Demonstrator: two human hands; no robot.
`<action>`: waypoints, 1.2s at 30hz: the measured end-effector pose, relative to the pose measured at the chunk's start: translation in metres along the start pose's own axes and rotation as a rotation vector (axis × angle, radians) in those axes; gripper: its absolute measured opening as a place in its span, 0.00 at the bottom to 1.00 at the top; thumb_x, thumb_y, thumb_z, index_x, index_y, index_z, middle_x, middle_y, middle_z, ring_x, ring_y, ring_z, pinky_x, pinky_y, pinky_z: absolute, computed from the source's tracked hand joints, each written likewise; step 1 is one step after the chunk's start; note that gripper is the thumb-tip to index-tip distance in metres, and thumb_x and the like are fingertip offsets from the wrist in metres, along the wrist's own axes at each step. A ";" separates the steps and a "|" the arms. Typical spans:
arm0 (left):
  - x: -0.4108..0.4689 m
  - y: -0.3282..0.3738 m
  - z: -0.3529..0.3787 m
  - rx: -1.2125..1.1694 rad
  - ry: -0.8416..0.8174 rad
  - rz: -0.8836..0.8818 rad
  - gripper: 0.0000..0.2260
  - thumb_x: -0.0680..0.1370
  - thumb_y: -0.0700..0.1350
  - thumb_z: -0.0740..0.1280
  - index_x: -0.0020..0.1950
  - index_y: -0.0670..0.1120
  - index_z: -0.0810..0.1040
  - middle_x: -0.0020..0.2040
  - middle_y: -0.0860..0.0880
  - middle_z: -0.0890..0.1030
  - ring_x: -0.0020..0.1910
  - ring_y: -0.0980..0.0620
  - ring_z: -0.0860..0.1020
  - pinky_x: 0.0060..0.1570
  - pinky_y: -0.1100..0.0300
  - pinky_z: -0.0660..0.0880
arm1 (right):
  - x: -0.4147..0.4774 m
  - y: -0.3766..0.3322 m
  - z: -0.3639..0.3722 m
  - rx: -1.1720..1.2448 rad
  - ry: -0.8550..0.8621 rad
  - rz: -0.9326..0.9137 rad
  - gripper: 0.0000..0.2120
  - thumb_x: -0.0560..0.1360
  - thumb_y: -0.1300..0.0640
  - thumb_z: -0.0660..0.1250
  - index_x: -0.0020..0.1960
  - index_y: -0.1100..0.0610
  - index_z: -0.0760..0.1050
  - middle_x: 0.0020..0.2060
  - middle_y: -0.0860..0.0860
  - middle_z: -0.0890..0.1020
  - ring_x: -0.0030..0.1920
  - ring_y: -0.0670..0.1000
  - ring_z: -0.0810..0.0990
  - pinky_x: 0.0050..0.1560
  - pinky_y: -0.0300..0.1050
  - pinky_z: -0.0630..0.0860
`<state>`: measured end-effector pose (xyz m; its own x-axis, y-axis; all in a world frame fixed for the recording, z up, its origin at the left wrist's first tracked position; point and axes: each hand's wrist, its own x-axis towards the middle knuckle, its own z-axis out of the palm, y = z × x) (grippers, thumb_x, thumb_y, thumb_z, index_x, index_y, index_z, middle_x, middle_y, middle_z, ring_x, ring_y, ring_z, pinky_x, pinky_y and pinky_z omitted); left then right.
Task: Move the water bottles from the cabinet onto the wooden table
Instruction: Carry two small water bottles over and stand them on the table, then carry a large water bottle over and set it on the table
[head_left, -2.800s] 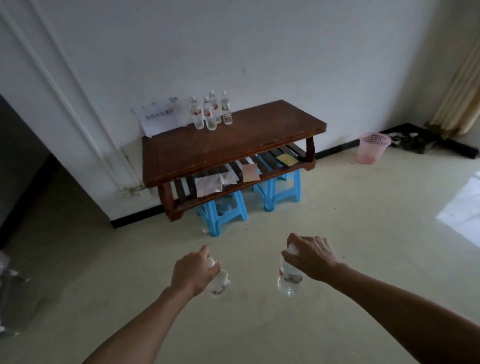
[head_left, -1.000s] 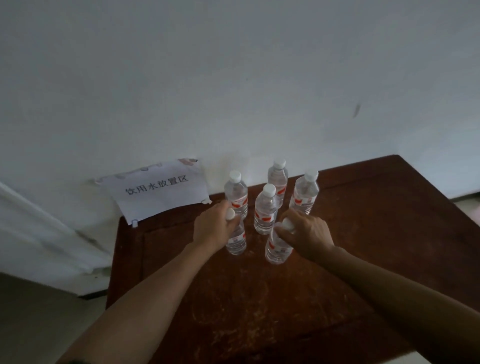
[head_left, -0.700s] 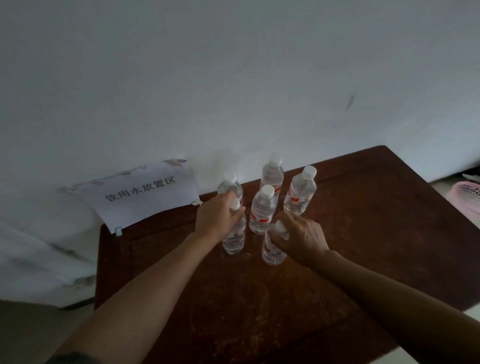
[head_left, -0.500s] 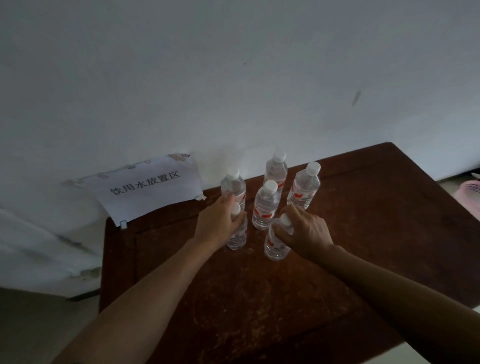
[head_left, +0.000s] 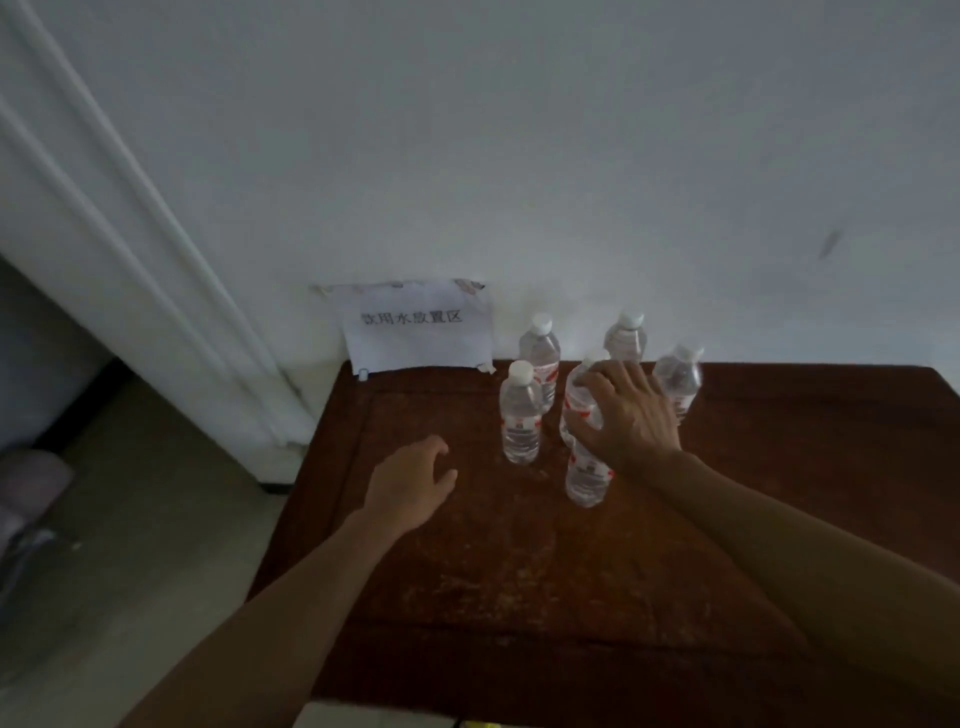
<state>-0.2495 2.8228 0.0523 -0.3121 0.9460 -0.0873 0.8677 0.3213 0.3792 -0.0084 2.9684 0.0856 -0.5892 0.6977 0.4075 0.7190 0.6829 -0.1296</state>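
Operator: Bottles first. Where do they stand relative to the hands?

Inspector: Six water bottles (head_left: 540, 358) stand upright in a loose cluster on the wooden table (head_left: 519, 597). The near-left bottle (head_left: 519, 421) stands just right of the left hand (head_left: 410, 488) and apart from it. The near-right bottle (head_left: 587, 480) stands directly below the right hand (head_left: 631, 415), with its cap hidden by the palm. The centre bottle (head_left: 576, 400) sits partly behind that hand's fingers. The other three stand beyond both hands, toward the wall (head_left: 571, 156).

Operator: State of each hand?

Inspector: Left hand: fingers loosely curled, nothing in it, hovering over the table top. Right hand: fingers spread and nearly straight, nothing gripped. Whether its fingertips touch the centre bottle cannot be determined.

Operator: Why this arrangement?

Inspector: This is a judgement. The cluster sits just beside the paper sign (head_left: 418, 327) taped to the wall, which probably marks the deposit area. The two near bottles form the front row, one in line with each hand, which fits a two-handed delivery of one bottle per hand. Setting them in front of the rear bottles avoids reaching over standing ones. With both hands empty, this delivery appears complete. The cabinet is out of view, so the number remaining cannot be stated.
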 end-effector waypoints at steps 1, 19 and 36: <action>-0.020 -0.009 0.001 0.002 0.001 -0.043 0.14 0.78 0.53 0.65 0.62 0.51 0.73 0.44 0.54 0.77 0.44 0.54 0.78 0.44 0.60 0.74 | 0.001 -0.013 0.000 0.034 0.018 -0.038 0.16 0.70 0.48 0.70 0.53 0.55 0.77 0.50 0.53 0.78 0.52 0.57 0.76 0.46 0.53 0.74; -0.484 -0.205 -0.036 -0.008 0.244 -0.865 0.12 0.78 0.55 0.64 0.57 0.51 0.76 0.48 0.47 0.82 0.50 0.47 0.79 0.47 0.57 0.73 | -0.161 -0.448 0.025 0.410 -0.324 -0.891 0.13 0.71 0.45 0.56 0.36 0.51 0.73 0.32 0.47 0.77 0.28 0.49 0.76 0.28 0.40 0.68; -0.965 -0.307 -0.044 -0.081 0.544 -1.627 0.11 0.78 0.55 0.64 0.57 0.51 0.77 0.48 0.48 0.82 0.50 0.48 0.79 0.47 0.56 0.74 | -0.443 -0.915 -0.038 0.567 -0.527 -1.658 0.10 0.75 0.45 0.62 0.49 0.50 0.76 0.45 0.48 0.81 0.42 0.54 0.81 0.42 0.44 0.72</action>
<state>-0.2315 1.8099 0.0605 -0.8848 -0.4532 -0.1081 -0.4649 0.8439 0.2677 -0.3912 2.0261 0.0581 -0.6030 -0.7854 0.1398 -0.7906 0.5650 -0.2360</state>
